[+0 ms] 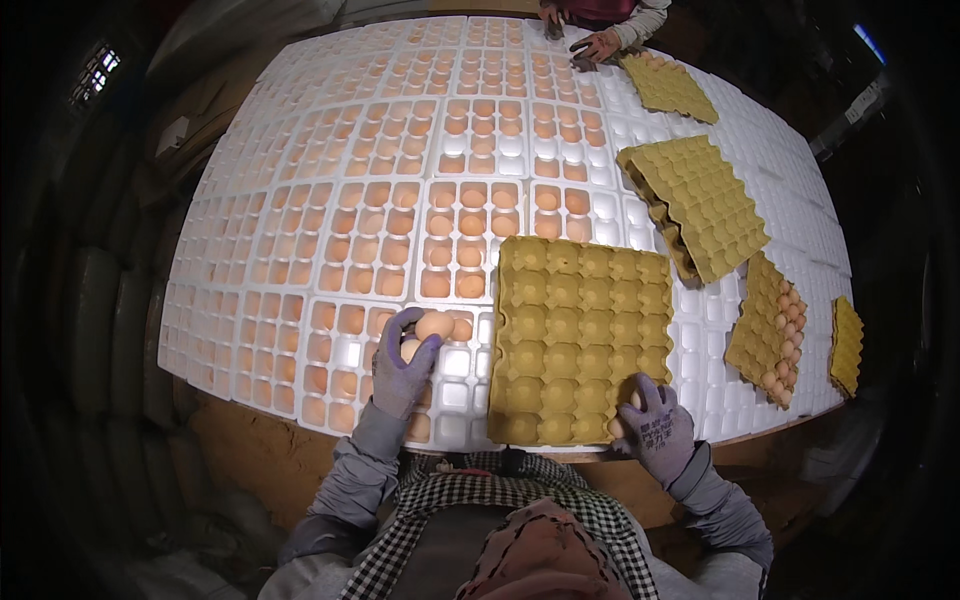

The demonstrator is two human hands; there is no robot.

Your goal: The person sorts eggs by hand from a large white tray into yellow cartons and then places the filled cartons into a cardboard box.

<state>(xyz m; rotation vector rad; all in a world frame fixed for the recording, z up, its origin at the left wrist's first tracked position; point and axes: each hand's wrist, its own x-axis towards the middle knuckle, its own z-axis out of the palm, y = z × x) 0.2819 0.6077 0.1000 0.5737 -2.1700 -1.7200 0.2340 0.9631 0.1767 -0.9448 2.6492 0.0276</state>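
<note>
Purple work gloves cover both my hands. My left hand [405, 367] holds two brown eggs [434, 326] above a white foam egg tray [455, 394] that has some eggs in its cells and some bare cells. At the lower right corner of a yellow-green pulp egg flat [583, 337], my right hand [658, 429] has its fingers around eggs that show partly at the fingertips. The rest of that flat's cups hold no eggs. It lies on top of the foam trays, just right of my left hand.
Foam trays filled with eggs [367, 217] spread to the left and back. More pulp flats [701, 206] lie at the right, one carrying eggs [787, 337] along its side. A co-worker's gloved hands [596, 46] are at the far edge, near another flat [670, 86].
</note>
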